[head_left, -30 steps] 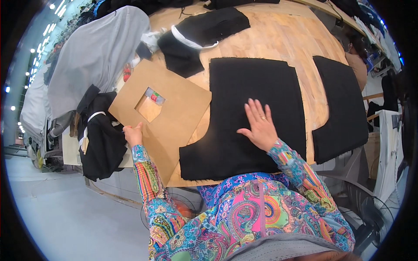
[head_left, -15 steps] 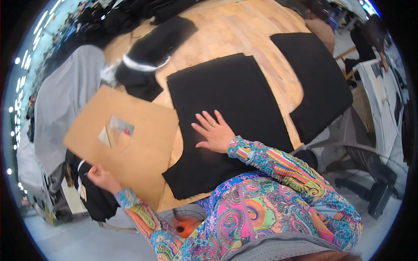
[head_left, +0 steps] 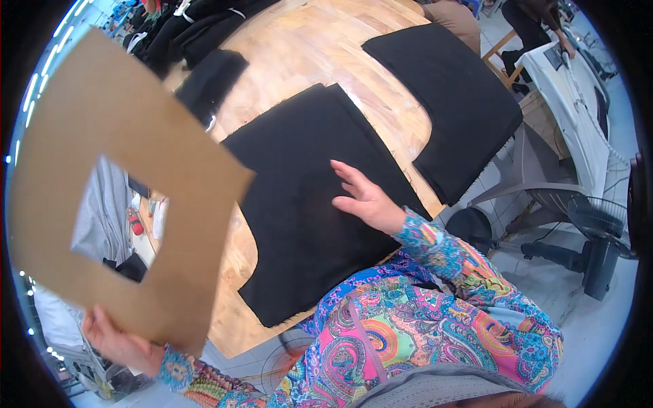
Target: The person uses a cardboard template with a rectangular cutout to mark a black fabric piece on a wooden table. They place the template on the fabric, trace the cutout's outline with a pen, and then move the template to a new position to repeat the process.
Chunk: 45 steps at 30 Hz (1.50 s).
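Note:
A brown cardboard pattern (head_left: 129, 115) with a cut-out window is lifted at the left, tilted up off the table. My left hand (head_left: 122, 340) grips its lower edge, some fingers hidden behind the board. Black fabric pieces (head_left: 292, 251) lie stacked in front of me, their edges slightly offset and one side curved. Over this stack is my right hand (head_left: 367, 200), holding nothing, its fingers apart; whether it touches the cloth I cannot tell.
Another black fabric stack (head_left: 456, 102) lies at the right of the wooden table (head_left: 299, 41). A dark bundle (head_left: 212, 81) sits beyond the cardboard. To the right stands a fan (head_left: 592, 245). Through the window a red object (head_left: 135, 221) and grey cloth (head_left: 102, 211) show. Another person (head_left: 530, 27) is at far right.
The cardboard has risen off the table and swung up to the left with my left hand. My right hand has lost its flat spread, its fingers now turned sideways. The whole view has shifted.

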Each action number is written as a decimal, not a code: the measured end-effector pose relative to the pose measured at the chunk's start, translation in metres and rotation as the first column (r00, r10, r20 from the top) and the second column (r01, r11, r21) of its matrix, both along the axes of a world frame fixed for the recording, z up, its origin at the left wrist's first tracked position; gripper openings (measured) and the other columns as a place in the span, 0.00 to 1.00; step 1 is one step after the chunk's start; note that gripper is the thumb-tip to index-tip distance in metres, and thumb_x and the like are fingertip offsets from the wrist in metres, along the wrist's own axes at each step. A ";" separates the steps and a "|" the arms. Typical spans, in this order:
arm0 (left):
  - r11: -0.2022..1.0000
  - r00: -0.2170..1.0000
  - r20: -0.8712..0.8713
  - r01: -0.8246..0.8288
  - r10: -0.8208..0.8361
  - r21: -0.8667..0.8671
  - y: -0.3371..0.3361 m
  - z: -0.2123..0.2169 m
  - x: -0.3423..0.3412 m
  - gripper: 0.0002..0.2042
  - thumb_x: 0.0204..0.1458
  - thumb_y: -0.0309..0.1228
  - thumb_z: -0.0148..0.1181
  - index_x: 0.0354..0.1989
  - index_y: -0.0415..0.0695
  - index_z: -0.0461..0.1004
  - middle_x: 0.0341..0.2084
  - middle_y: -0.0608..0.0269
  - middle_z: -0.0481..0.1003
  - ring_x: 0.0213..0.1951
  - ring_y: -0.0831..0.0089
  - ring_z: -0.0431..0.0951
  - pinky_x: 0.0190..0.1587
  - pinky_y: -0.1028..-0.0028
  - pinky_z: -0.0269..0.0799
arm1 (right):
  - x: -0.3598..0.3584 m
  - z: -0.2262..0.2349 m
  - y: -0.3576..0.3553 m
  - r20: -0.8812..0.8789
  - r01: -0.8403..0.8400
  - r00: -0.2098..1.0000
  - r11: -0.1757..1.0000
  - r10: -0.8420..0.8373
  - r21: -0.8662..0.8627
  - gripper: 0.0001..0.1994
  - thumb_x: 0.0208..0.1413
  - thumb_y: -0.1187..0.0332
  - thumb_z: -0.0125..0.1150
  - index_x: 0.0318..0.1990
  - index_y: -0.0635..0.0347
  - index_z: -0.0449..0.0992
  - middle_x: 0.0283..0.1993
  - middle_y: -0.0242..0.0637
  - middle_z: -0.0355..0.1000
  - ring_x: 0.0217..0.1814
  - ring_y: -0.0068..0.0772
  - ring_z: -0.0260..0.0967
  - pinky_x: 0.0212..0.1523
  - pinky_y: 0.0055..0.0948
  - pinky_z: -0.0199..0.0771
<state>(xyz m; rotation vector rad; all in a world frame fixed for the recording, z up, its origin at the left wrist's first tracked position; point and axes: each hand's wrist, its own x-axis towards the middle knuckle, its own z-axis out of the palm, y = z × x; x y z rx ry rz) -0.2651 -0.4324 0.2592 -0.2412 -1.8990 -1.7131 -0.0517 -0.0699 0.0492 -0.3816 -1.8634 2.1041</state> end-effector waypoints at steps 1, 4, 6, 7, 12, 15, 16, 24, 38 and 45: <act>0.993 0.992 0.050 0.115 -0.115 -0.001 0.010 -0.022 -0.012 0.06 0.55 0.22 0.55 0.38 0.39 0.66 0.37 0.58 0.73 0.39 0.71 0.73 0.45 0.73 0.71 | 0.015 0.001 0.004 0.024 0.039 0.999 0.994 -0.037 -0.101 0.35 0.57 0.62 0.58 0.68 0.56 0.48 0.70 0.41 0.46 0.72 0.37 0.44 0.66 0.36 0.49; 0.930 0.906 0.223 0.368 -0.359 0.000 0.053 -0.087 -0.025 0.07 0.53 0.21 0.56 0.37 0.41 0.66 0.38 0.61 0.71 0.40 0.74 0.72 0.46 0.74 0.70 | 0.057 0.007 0.008 0.084 0.124 0.991 0.926 -0.100 -0.356 0.33 0.58 0.63 0.56 0.68 0.56 0.47 0.68 0.40 0.50 0.68 0.35 0.51 0.64 0.34 0.53; 0.890 0.830 0.342 0.452 -0.441 0.049 0.072 -0.125 -0.026 0.08 0.52 0.20 0.57 0.37 0.42 0.66 0.38 0.62 0.70 0.40 0.76 0.71 0.45 0.76 0.69 | 0.080 0.005 0.006 0.097 0.147 0.989 0.875 -0.114 -0.461 0.33 0.59 0.62 0.56 0.68 0.56 0.48 0.65 0.41 0.53 0.64 0.34 0.56 0.62 0.32 0.57; 0.877 0.813 0.351 0.477 -0.464 0.054 0.077 -0.149 -0.030 0.08 0.51 0.19 0.57 0.37 0.43 0.65 0.37 0.63 0.70 0.40 0.76 0.71 0.44 0.76 0.69 | 0.089 -0.007 0.003 0.082 0.167 0.986 0.876 -0.145 -0.453 0.31 0.59 0.66 0.56 0.67 0.58 0.50 0.64 0.40 0.55 0.59 0.31 0.61 0.60 0.31 0.60; 0.846 0.746 0.425 0.524 -0.513 0.100 0.110 -0.229 -0.027 0.09 0.50 0.18 0.58 0.35 0.44 0.65 0.35 0.66 0.69 0.36 0.78 0.70 0.42 0.79 0.70 | 0.127 -0.026 -0.026 0.087 0.427 0.884 0.868 -0.460 0.255 0.22 0.52 0.74 0.60 0.56 0.62 0.67 0.57 0.41 0.63 0.57 0.37 0.63 0.57 0.34 0.65; 0.835 0.687 0.507 0.533 -0.521 0.135 0.126 -0.245 -0.022 0.10 0.50 0.18 0.58 0.35 0.44 0.64 0.32 0.67 0.67 0.35 0.79 0.70 0.41 0.79 0.70 | 0.144 -0.033 -0.031 -0.041 0.252 0.943 0.628 -0.329 0.736 0.18 0.46 0.75 0.62 0.47 0.62 0.73 0.54 0.46 0.65 0.59 0.49 0.61 0.59 0.41 0.63; 0.838 0.683 0.521 0.530 -0.513 0.130 0.132 -0.246 -0.020 0.10 0.50 0.18 0.58 0.35 0.44 0.64 0.32 0.67 0.67 0.35 0.79 0.70 0.41 0.79 0.70 | 0.143 -0.035 -0.032 -0.055 0.208 0.964 0.612 -0.259 0.763 0.18 0.46 0.74 0.62 0.47 0.62 0.73 0.55 0.45 0.64 0.60 0.49 0.61 0.59 0.42 0.63; 0.840 0.683 0.549 0.539 -0.481 0.065 0.147 -0.253 -0.017 0.09 0.52 0.16 0.54 0.36 0.41 0.64 0.35 0.62 0.70 0.37 0.76 0.73 0.42 0.76 0.73 | 0.122 -0.051 -0.031 0.073 -0.061 0.997 0.452 -0.010 0.890 0.24 0.46 0.69 0.62 0.53 0.61 0.69 0.62 0.44 0.59 0.70 0.44 0.48 0.69 0.48 0.46; 0.846 0.664 0.594 0.530 -0.454 0.054 0.155 -0.263 -0.012 0.08 0.51 0.17 0.56 0.37 0.40 0.65 0.35 0.62 0.69 0.38 0.74 0.72 0.41 0.76 0.71 | 0.118 -0.060 -0.022 0.101 -0.047 0.991 0.484 -0.087 0.874 0.20 0.50 0.60 0.62 0.51 0.55 0.72 0.62 0.37 0.61 0.71 0.39 0.48 0.69 0.60 0.30; 0.630 0.920 -0.051 0.226 -0.390 -0.743 0.220 -0.238 -0.042 0.15 0.50 0.24 0.58 0.48 0.37 0.70 0.39 0.58 0.72 0.42 0.67 0.73 0.46 0.71 0.69 | 0.117 -0.055 -0.019 0.092 -0.033 0.990 0.454 -0.109 0.890 0.20 0.46 0.60 0.64 0.48 0.53 0.74 0.59 0.35 0.64 0.67 0.34 0.55 0.69 0.54 0.38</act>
